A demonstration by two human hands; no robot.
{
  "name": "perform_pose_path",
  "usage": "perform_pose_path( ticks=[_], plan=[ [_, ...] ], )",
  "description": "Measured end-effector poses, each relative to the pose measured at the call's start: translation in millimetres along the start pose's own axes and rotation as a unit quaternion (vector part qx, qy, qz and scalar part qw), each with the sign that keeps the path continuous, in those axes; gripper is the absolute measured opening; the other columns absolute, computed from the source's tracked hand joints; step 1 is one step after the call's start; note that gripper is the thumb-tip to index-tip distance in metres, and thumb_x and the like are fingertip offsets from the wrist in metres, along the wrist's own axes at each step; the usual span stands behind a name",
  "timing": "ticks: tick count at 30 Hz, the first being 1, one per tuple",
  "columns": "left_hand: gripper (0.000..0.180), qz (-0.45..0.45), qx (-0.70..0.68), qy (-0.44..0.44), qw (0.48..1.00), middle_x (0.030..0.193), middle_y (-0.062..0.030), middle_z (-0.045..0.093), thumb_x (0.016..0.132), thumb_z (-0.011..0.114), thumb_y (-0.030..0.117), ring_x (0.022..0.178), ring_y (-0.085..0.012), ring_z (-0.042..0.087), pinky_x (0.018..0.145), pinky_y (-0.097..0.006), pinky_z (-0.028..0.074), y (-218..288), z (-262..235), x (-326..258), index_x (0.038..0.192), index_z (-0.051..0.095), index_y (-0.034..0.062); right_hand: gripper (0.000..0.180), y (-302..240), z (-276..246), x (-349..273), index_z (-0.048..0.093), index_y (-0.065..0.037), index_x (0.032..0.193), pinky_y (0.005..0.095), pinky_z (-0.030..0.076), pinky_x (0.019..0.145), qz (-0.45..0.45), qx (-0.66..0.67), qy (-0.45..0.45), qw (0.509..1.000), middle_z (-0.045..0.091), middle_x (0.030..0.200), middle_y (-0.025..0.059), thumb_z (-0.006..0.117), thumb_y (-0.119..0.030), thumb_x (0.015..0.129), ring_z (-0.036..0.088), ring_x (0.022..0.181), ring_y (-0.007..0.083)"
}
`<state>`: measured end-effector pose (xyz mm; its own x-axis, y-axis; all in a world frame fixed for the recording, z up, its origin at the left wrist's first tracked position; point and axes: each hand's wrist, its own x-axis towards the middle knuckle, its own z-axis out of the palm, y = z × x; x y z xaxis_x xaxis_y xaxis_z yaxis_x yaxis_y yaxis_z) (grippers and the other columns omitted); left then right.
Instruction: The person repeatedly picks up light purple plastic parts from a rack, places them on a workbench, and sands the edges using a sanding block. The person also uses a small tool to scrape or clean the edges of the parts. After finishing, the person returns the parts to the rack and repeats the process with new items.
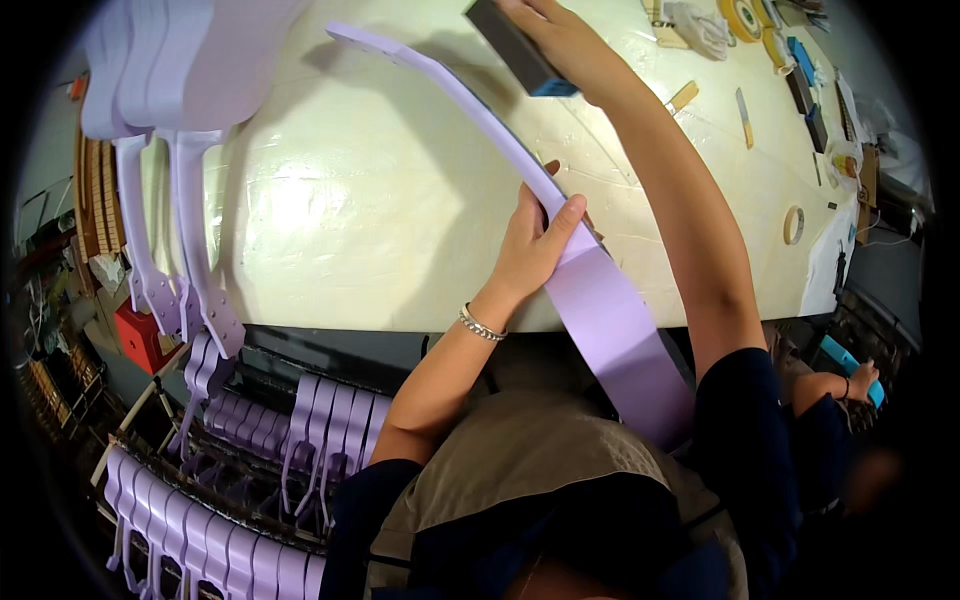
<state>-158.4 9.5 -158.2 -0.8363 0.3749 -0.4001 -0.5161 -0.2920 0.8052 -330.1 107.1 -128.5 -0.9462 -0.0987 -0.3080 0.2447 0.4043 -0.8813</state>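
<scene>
A lilac ukulele without strings rests edge-on, its body leaning against my lap and apron, its neck reaching up over the table. My left hand is wrapped round the neck where it meets the body, thumb on the near side. Above the table, right of the headstock, my right hand grips a dark sanding block with a blue face. The block is apart from the ukulele. Part of the right hand's fingers is cut off by the frame's upper edge.
Lilac ukuleles stand together at the table's left. Several more hang on racks below left. On the pale table lie a brush, a knife and tape rolls. Another person's hand holds a turquoise block at right.
</scene>
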Motion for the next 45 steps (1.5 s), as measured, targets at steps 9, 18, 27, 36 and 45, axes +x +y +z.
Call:
perform_pose_path(
  ticks=[9, 18, 27, 36, 45],
  plan=[
    [0.056, 0.347, 0.481, -0.018, 0.805, 0.074, -0.0175, 0.062, 0.077, 0.065, 0.039, 0.068, -0.0295, 0.062, 0.065, -0.036, 0.049, 222.1, 83.6, -14.1, 0.105, 0.045, -0.0048, 0.05, -27.3, -193.9, -142.3, 0.045, -0.007, 0.128, 0.0241, 0.047, 0.066, -0.062, 0.092, 0.219, 0.969, 0.061, 0.104, 0.0106, 0.043, -0.043, 0.094, 0.058, 0.076, 0.0109],
    [0.021, 0.54, 0.67, -0.092, 0.501, 0.078, -0.0033, 0.051, 0.068, 0.062, 0.006, 0.08, -0.0226, 0.05, 0.077, -0.035, 0.041, 122.7, 38.4, 37.6, 0.084, 0.05, 0.0104, 0.06, 49.7, -194.2, -262.4, 0.047, -0.008, 0.124, 0.02, 0.045, 0.071, -0.071, 0.096, 0.26, 0.958, 0.06, 0.101, 0.0057, 0.034, -0.058, 0.092, 0.056, 0.079, 0.0091],
    [0.015, 0.53, 0.736, -0.127, 0.402, 0.075, -0.0017, 0.047, 0.067, 0.058, 0.01, 0.078, -0.0184, 0.049, 0.079, -0.032, 0.043, 36.5, 6.5, 45.4, 0.077, 0.047, 0.0127, 0.036, 109.7, -92.9, -289.7, 0.055, -0.014, 0.115, 0.0334, 0.045, 0.081, -0.043, -0.113, 0.137, 0.983, 0.056, 0.108, 0.0126, 0.059, -0.032, 0.084, 0.057, 0.093, 0.0275],
    [0.046, 0.438, 0.773, -0.14, 0.437, 0.099, -0.0067, 0.06, 0.073, 0.067, 0.035, 0.102, -0.0236, 0.055, 0.101, -0.041, 0.034, 107.5, 31.9, 13.8, 0.112, 0.059, 0.0114, 0.037, 143.1, -75.1, -297.5, 0.06, -0.017, 0.109, 0.0342, 0.05, 0.068, -0.085, -0.182, 0.109, 0.973, 0.056, 0.105, 0.0134, 0.063, -0.039, 0.079, 0.06, 0.08, 0.0294],
    [0.026, 0.399, 0.743, -0.144, 0.518, 0.094, -0.0082, 0.063, 0.089, 0.052, 0.026, 0.091, -0.024, 0.058, 0.103, -0.044, 0.03, 168.8, -5.7, 62.1, 0.1, 0.062, 0.0053, 0.039, 150.4, -69.2, -298.3, 0.061, -0.017, 0.109, 0.033, 0.05, 0.064, -0.108, -0.187, 0.127, 0.968, 0.056, 0.104, 0.0131, 0.066, -0.039, 0.078, 0.06, 0.078, 0.0279]
  ],
)
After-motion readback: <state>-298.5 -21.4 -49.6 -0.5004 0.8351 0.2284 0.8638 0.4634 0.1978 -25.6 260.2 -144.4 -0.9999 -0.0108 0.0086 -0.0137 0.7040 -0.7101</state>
